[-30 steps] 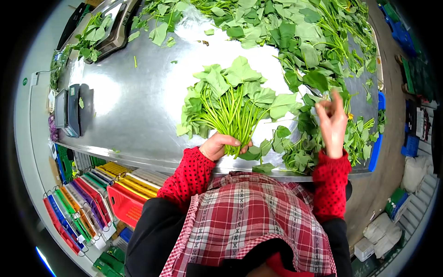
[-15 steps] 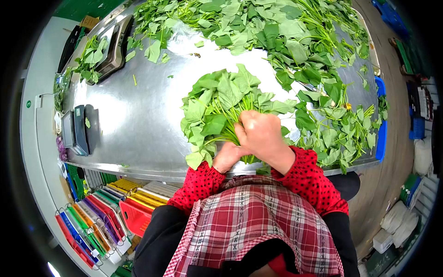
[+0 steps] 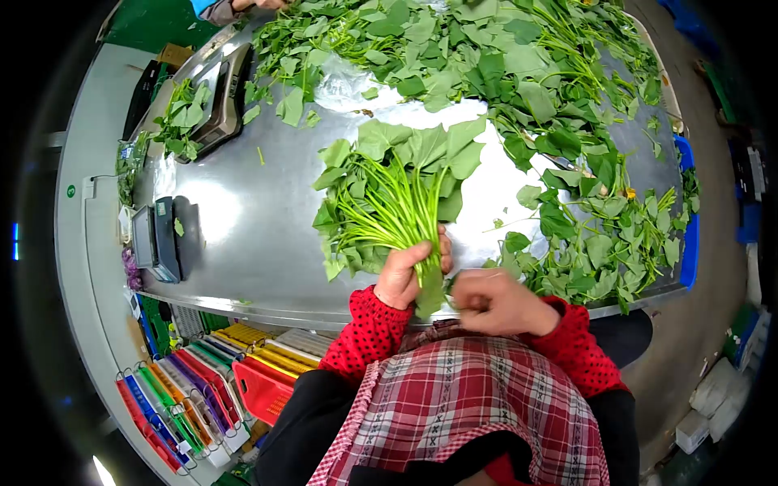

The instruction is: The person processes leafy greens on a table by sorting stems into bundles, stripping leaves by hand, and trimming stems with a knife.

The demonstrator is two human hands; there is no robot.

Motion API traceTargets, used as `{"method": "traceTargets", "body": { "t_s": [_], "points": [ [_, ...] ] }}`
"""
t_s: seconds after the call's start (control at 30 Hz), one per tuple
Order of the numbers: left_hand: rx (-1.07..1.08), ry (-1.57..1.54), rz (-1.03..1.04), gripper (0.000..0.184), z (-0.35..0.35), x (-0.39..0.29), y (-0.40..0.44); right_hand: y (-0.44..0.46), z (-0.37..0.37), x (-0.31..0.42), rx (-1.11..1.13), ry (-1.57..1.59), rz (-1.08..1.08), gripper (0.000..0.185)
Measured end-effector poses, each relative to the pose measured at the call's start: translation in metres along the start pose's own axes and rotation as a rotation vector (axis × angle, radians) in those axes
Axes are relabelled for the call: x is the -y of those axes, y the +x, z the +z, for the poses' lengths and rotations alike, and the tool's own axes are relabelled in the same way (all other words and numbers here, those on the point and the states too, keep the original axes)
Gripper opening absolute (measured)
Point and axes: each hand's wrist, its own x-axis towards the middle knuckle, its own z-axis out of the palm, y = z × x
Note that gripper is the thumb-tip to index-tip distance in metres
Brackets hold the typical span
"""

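Note:
My left hand (image 3: 401,274) is wrapped around the stems of a bunch of leafy greens (image 3: 397,198), whose broad leaves fan out away from me over the metal table. The stem ends and a hanging leaf point down toward my apron. Just right of those ends is my right hand (image 3: 504,303), slightly blurred, its fingers curled in. Whether something small is pinched in them I cannot make out. A large pile of loose greens (image 3: 454,49) covers the far side of the table, and more greens (image 3: 600,243) lie to the right.
On the left of the metal table (image 3: 275,235) stand a scale (image 3: 158,241) and a larger scale (image 3: 223,101) with greens beside it. Coloured crates (image 3: 174,397) are racked below the left edge. A blue crate (image 3: 690,219) borders the right side. Another person's hand (image 3: 263,4) shows at the top.
My right hand has come off the bunch and moved down and right of the stem ends. The bunch now stands more upright in my left hand. Another person's hand has appeared at the top.

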Motion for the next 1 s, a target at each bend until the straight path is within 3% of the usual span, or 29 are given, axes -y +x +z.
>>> {"method": "traceTargets", "body": {
  "t_s": [0.07, 0.17, 0.2, 0.27, 0.33, 0.4, 0.47, 0.53, 0.6, 0.7, 0.77, 0.8, 0.9, 0.93, 1.0],
  "points": [
    [-0.070, 0.148, 0.001, 0.046, 0.005, -0.008, -0.002, -0.017, -0.020, -0.017, 0.106, -0.161, 0.151, 0.012],
    [-0.081, 0.184, 0.074, 0.046, 0.011, -0.025, -0.001, -0.039, -0.028, -0.028, 0.260, -0.715, 0.259, 0.014],
    [-0.108, 0.224, 0.085, 0.046, 0.014, -0.028, -0.001, -0.032, -0.027, -0.026, 0.264, -0.715, 0.244, 0.014],
    [-0.082, 0.315, 0.052, 0.046, 0.016, -0.035, 0.002, -0.025, -0.028, -0.014, -0.186, -0.420, 0.281, 0.027],
    [-0.136, 0.397, 0.126, 0.028, 0.035, -0.028, 0.003, -0.002, -0.018, 0.016, -0.426, -0.249, 0.142, 0.041],
    [-0.138, 0.384, 0.107, 0.025, 0.046, -0.019, 0.004, 0.021, 0.002, 0.011, -0.485, -0.327, 0.090, 0.038],
    [-0.226, 0.453, 0.270, 0.023, 0.049, -0.014, 0.006, 0.026, 0.008, 0.000, -0.530, -0.392, 0.016, 0.036],
    [-0.232, 0.457, 0.334, 0.019, 0.047, -0.021, 0.008, 0.020, 0.006, -0.010, -0.154, -0.557, 0.270, 0.028],
    [-0.222, 0.360, 0.357, 0.033, 0.039, -0.030, 0.006, 0.012, 0.007, -0.016, -0.112, -0.568, 0.224, 0.023],
    [-0.133, 0.164, 0.351, 0.032, 0.036, -0.035, 0.006, 0.003, 0.007, -0.021, -0.060, -0.472, 0.184, 0.021],
    [-0.055, -0.046, 0.405, 0.029, 0.037, -0.048, 0.008, -0.011, 0.002, -0.036, 0.327, -0.899, 0.240, 0.024],
    [0.008, -0.090, 0.459, 0.028, 0.036, -0.058, 0.009, -0.020, -0.002, -0.038, 0.330, -0.908, 0.223, 0.024],
    [0.054, -0.062, 0.489, 0.030, 0.027, -0.079, 0.003, -0.022, -0.017, -0.020, 0.065, -0.895, 0.240, 0.043],
    [-0.050, 0.050, 0.484, 0.031, 0.026, -0.087, -0.001, -0.018, -0.022, -0.012, 0.067, -0.893, 0.231, 0.043],
    [-0.285, 0.358, 0.547, 0.032, 0.031, -0.112, -0.012, -0.013, -0.030, -0.004, -0.213, -0.523, 0.292, 0.044]
  ]
}}
